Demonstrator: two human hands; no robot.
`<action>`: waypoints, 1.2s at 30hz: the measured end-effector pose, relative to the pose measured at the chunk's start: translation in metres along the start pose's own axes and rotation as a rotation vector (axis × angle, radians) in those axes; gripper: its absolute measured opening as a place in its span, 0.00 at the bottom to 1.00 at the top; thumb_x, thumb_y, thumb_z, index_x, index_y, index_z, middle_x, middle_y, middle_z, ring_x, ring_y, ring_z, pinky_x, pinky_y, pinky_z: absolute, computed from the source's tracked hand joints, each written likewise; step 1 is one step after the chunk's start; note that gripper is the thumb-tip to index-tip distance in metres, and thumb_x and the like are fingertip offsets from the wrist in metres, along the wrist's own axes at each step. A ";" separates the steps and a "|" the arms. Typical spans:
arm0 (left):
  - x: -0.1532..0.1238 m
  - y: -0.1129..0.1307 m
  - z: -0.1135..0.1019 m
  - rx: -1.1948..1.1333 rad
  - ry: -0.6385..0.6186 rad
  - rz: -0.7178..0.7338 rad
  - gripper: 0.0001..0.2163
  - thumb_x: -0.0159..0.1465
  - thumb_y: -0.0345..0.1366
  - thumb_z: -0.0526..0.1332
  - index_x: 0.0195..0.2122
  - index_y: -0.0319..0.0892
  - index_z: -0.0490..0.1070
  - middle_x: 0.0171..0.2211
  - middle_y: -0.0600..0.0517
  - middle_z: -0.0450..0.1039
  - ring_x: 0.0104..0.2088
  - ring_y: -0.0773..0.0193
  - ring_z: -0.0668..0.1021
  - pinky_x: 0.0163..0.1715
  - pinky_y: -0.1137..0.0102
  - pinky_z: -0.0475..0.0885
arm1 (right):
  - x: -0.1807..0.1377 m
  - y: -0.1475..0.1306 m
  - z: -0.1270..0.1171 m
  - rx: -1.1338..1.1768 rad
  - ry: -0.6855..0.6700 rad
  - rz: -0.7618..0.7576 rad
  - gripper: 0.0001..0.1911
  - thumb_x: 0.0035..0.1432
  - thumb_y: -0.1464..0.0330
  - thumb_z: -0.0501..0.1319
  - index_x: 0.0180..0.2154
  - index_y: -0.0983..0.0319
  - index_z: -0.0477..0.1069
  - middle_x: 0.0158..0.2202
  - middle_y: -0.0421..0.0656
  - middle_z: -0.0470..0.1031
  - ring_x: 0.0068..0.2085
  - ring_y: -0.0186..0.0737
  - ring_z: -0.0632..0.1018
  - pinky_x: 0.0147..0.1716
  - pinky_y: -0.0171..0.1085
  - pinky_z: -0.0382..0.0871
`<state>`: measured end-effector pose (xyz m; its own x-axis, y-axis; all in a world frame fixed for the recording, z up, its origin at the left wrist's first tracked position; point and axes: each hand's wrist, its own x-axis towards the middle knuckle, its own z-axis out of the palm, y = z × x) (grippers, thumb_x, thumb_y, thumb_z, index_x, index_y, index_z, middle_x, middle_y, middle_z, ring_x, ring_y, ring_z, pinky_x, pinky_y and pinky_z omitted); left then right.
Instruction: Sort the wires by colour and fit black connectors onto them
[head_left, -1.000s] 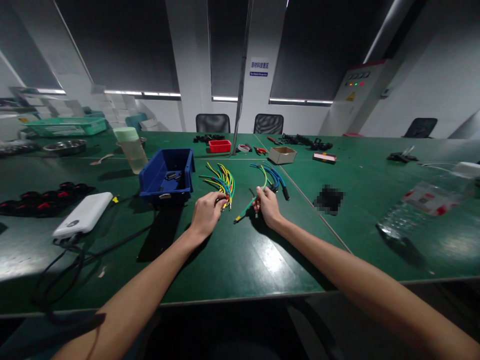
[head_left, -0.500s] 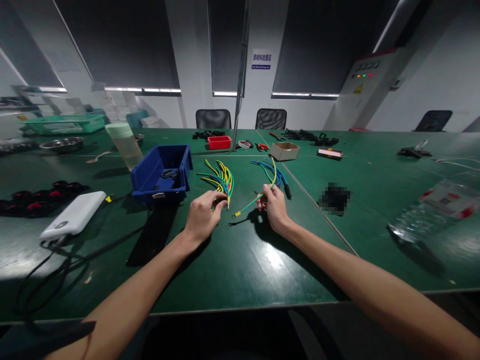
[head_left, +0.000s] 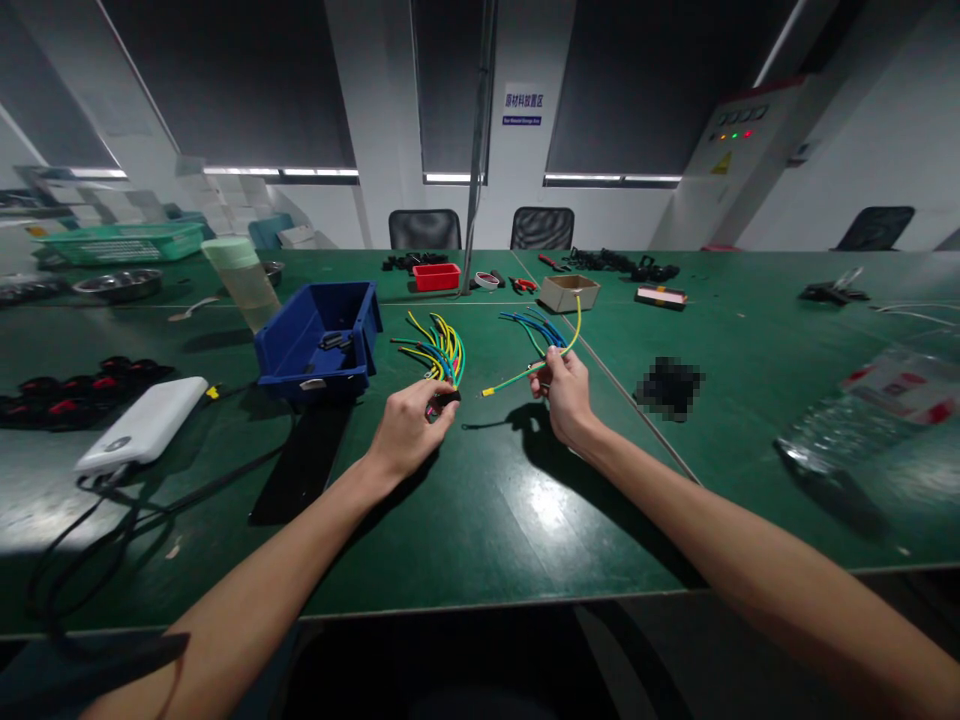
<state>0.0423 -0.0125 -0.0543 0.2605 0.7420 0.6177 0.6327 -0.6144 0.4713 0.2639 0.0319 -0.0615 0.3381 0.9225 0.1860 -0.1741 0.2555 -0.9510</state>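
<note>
My left hand (head_left: 411, 430) is closed in a pinch at the near end of a bundle of yellow, green and blue wires (head_left: 448, 352). A small black piece (head_left: 448, 398) shows at its fingertips; its kind is unclear. My right hand (head_left: 568, 395) is closed around a yellow-green wire (head_left: 517, 378). One end of this wire, with a yellow sleeve (head_left: 488, 392) and a small metal tip, points toward my left hand. Its other end curves up in front of a cardboard box. Several blue wires (head_left: 534, 325) lie just beyond my right hand, partly hidden by it.
A blue bin (head_left: 315, 340) with small dark parts stands left of the wire bundle, beside a bottle (head_left: 244, 280). Nearer are a white power bank (head_left: 142, 425) and a black flat panel (head_left: 304, 465). Behind sit a red tray (head_left: 436, 278) and cardboard box (head_left: 568, 293). A clear plastic bottle (head_left: 862, 410) lies right.
My right hand has moved away to the right with the yellow-green wire, drawing its sleeved end farther from my left hand. The black piece now shows at my left fingertips.
</note>
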 end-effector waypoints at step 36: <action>0.001 -0.005 0.002 0.007 0.004 0.014 0.04 0.58 0.29 0.61 0.33 0.40 0.73 0.32 0.52 0.77 0.29 0.66 0.77 0.34 0.71 0.72 | -0.006 -0.003 0.003 0.039 -0.105 -0.011 0.20 0.48 0.55 0.65 0.32 0.59 0.58 0.19 0.33 0.68 0.17 0.29 0.68 0.15 0.28 0.58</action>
<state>0.0411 -0.0081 -0.0574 0.2668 0.7323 0.6266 0.6339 -0.6230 0.4583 0.2593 0.0270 -0.0588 0.2421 0.9443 0.2228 -0.2078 0.2747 -0.9388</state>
